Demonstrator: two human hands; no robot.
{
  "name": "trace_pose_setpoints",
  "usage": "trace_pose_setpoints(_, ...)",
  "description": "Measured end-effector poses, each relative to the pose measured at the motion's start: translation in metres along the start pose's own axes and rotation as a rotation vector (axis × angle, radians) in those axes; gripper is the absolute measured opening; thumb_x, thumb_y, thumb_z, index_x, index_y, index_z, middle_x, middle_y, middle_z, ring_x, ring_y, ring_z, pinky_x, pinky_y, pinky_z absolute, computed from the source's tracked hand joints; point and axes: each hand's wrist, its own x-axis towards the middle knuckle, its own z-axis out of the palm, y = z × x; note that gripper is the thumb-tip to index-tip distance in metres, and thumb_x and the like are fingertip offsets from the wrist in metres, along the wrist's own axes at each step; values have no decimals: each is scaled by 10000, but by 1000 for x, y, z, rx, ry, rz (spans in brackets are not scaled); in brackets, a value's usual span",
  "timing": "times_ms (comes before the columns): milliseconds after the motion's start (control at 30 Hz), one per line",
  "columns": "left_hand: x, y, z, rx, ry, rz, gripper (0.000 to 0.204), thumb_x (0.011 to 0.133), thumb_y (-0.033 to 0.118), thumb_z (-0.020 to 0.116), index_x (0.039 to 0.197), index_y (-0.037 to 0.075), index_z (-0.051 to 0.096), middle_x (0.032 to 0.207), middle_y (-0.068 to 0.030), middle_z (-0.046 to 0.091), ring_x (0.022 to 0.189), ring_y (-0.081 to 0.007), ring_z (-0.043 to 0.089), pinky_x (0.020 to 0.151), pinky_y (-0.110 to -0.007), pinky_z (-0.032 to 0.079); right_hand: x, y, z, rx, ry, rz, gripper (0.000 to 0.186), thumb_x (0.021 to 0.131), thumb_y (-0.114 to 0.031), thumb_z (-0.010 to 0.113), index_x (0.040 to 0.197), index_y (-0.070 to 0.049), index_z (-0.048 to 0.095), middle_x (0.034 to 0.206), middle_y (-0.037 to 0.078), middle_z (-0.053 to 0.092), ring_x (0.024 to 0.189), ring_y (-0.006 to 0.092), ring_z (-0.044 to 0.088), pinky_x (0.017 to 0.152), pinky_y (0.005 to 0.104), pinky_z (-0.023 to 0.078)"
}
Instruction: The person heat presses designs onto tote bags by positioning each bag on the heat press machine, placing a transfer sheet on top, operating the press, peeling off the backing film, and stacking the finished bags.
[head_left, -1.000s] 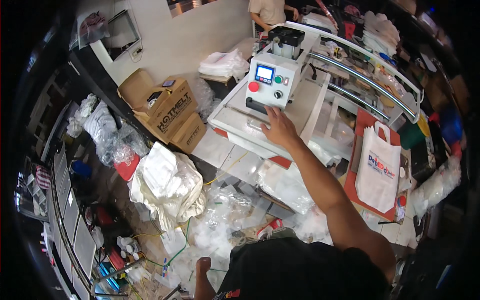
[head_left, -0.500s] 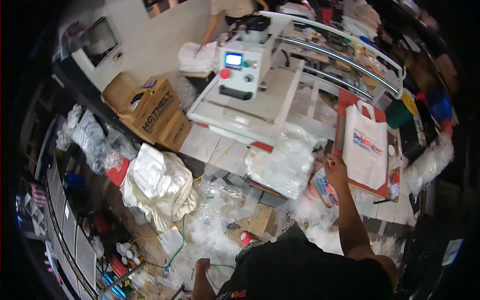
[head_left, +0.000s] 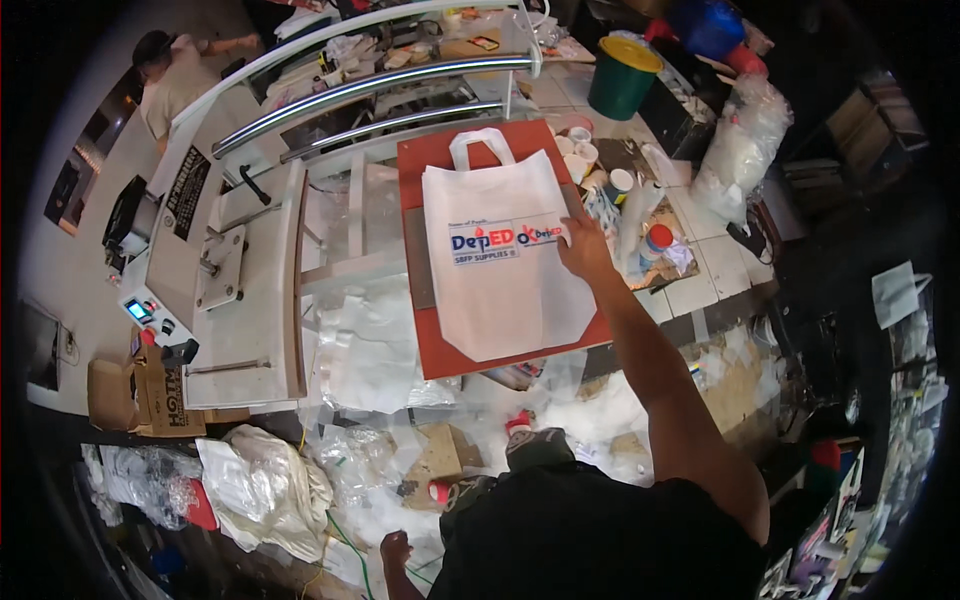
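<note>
A white cloth bag (head_left: 490, 300) with a loop handle and a red and blue print lies flat on a red board (head_left: 412, 165). My right hand (head_left: 588, 250) rests at the bag's right edge, beside the end of the print, with its fingers apart. A grey strip (head_left: 420, 270) shows along the bag's left side, on the board. Down by my body, my left hand (head_left: 396, 548) hangs with curled fingers and touches no bag or board; nothing shows in it.
Left of the board stands a white heat press (head_left: 215, 270) with chrome rails (head_left: 370, 95). Cups and jars (head_left: 620, 185) crowd the right side, below a green bucket (head_left: 620, 85). Clear plastic packs (head_left: 360, 350) lie nearby. Another person (head_left: 180, 85) is at far left.
My view has swung right, bringing the whole bag to the middle. My right hand has gone from the board's left edge to the bag's right edge. My left hand stays low.
</note>
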Motion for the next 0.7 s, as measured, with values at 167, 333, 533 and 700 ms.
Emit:
trace_pose_setpoints(167,-42,34,37,3,34,93,306,880,265,615,1030,9,686,829,-140,703,623,-218,699,577,-340,541,54,27,38,-135,-145,21,309,805,-157,679,1088,-34,663,1127,191,623,1066,426,582,936,486,490)
trace_pose_setpoints(333,-51,-2,38,-88,75,15,283,884,286,598,933,19,680,763,-108,678,599,-212,688,570,-344,540,76,32,40,69,-275,149,213,794,-154,678,977,-44,688,993,199,665,979,366,650,880,439,534)
trace_pose_setpoints(533,-46,-7,48,135,-125,-75,254,912,264,522,889,48,654,774,-53,644,604,-199,673,439,-332,477,35,-35,13,-44,-100,-160,104,738,-85,622,830,-42,603,846,159,604,811,343,609,737,454,509)
trace_pose_setpoints(700,-26,-28,48,237,-174,83,260,899,271,547,979,45,647,821,-65,653,621,-192,667,465,-326,488,-132,-152,-26,335,-864,-807,161,817,-129,561,939,-63,641,985,139,601,981,326,580,813,485,496)
